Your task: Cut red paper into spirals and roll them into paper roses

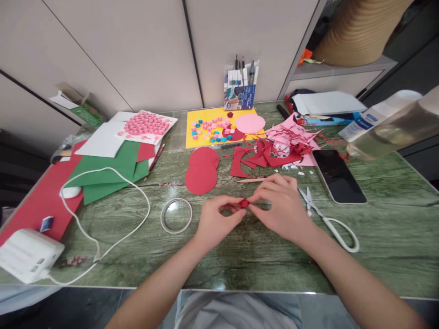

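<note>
A small red rolled paper piece (243, 203) is pinched between the fingertips of both hands above the table. My left hand (219, 217) closes on it from the left with thumb and forefinger. From the other side, my right hand (279, 205) grips its right edge in a pinch. Beyond the left hand lie red paper circles (201, 176), overlapping one another. White-handled scissors (329, 221) rest with blades parted, just right of the right hand. A roll of tape (176, 215) lies flat left of the left hand.
Red paper scraps (257, 157) and pink shreds (291, 135) are heaped behind the hands. A yellow sheet (192, 116) carries small coloured paper rolls. A phone (339, 176) lies at right, near a clear bottle (387, 130). A white cable (147, 201) loops across the left side.
</note>
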`<state>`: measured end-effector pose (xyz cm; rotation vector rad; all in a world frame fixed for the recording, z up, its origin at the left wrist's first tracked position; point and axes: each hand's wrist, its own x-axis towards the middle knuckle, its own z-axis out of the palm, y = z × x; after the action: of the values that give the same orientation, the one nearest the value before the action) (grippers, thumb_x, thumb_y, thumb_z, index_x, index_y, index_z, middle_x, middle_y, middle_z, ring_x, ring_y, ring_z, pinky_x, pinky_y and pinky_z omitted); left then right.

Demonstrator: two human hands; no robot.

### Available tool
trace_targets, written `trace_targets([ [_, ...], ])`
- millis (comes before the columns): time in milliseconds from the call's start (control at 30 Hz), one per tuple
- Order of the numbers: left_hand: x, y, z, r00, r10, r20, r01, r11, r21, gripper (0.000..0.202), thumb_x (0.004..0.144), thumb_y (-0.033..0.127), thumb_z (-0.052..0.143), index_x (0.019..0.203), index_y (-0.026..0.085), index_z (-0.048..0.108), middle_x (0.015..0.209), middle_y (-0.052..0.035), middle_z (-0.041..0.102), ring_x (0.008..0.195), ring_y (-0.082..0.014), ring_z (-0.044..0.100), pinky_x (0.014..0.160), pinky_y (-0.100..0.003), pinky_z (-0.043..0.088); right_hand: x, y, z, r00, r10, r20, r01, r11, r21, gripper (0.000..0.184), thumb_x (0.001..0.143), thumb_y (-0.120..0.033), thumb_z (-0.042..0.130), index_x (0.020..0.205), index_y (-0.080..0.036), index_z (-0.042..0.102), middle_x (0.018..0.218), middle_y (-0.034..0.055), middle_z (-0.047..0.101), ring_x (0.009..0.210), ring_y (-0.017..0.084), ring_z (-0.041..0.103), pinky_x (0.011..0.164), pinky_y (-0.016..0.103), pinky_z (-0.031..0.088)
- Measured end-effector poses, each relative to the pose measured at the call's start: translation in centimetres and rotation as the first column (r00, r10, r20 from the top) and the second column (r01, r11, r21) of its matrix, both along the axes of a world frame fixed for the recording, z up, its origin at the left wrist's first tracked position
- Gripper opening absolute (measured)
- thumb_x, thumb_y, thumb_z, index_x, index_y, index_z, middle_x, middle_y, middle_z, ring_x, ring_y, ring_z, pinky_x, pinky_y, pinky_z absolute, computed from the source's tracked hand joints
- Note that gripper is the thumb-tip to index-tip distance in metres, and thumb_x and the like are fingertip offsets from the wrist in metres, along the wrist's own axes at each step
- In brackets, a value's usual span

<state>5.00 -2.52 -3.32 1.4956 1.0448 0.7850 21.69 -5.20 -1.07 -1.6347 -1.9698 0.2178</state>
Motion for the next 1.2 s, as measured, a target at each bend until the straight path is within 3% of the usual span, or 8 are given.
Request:
trace_targets([
  [800, -0.1, 0.0, 0.2, 1.000, -0.014, 0.011, 0.013, 0.995, 0.099, 0.017, 0.069, 0.021, 0.068, 0.085, 0.015, 0.070, 0.080, -0.0063, 0.066, 0.073, -0.0152, 0.060, 0.068, -0.026, 0.048, 0.3, 0.0, 1.2, 0.992, 0.038, -0.116, -0.052, 0.991, -0.120, 0.009, 0.068, -0.022, 0.072, 0.064, -0.022, 0.064, 0.073, -0.0013, 0.067, 0.089, 0.022, 0.054, 0.082, 0.039, 0.032],
  [1067, -0.1, 0.1, -0.2, 0.993, -0.013, 0.115, 0.009, 1.000, 0.027, 0.016, 0.065, 0.022, 0.071, 0.081, 0.016, 0.070, 0.078, -0.0058, 0.067, 0.073, -0.0155, 0.060, 0.070, -0.027, 0.048, 0.8, 0.3, 1.2, 0.973, 0.059, -0.223, -0.096, 0.983, -0.158, 0.009, 0.066, -0.025, 0.074, 0.065, -0.024, 0.065, 0.077, 0.0000, 0.068, 0.089, 0.023, 0.055, 0.080, 0.039, 0.038],
  [1200, -0.2, 0.3, -0.2, 0.985, -0.015, 0.169, 0.027, 0.997, -0.069, 0.016, 0.063, 0.023, 0.073, 0.077, 0.016, 0.070, 0.075, -0.0041, 0.066, 0.071, -0.0143, 0.059, 0.068, -0.026, 0.048, 1.1, 0.4, 1.1, 0.952, 0.031, -0.305, -0.100, 0.972, -0.212, 0.011, 0.064, -0.027, 0.075, 0.067, -0.023, 0.065, 0.085, 0.0013, 0.067, 0.092, 0.023, 0.056, 0.081, 0.038, 0.040],
])
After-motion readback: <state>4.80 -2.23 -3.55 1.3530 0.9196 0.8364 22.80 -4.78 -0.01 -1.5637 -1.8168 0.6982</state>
